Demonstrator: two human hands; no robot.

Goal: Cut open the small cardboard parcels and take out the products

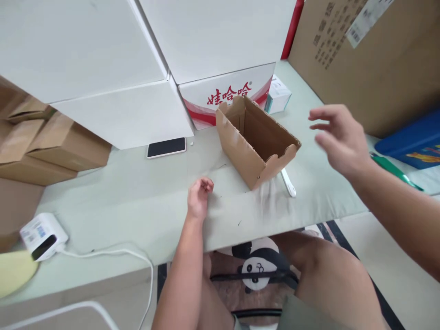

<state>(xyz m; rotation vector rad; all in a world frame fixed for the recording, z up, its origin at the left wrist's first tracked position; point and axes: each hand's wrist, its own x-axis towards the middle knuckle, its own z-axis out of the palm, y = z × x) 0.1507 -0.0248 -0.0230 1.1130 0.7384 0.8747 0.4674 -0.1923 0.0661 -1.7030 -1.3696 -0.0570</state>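
An open brown cardboard box [256, 140] stands tilted on the pale green table [137, 197], its opening facing up. My left hand [198, 196] rests on the table just left of the box, its fingers curled in with nothing in them. My right hand [340, 137] hovers in the air to the right of the box, fingers spread and empty. A white flat tool [288, 182] lies on the table under the box's right corner.
Large white cartons [113, 73] stand behind, one with red lettering [228, 94]. A phone [167, 147] lies face up near them. Brown boxes [51, 146] at left, a white device [43, 236] with cable, a big brown carton [371, 59], a blue package [412, 142].
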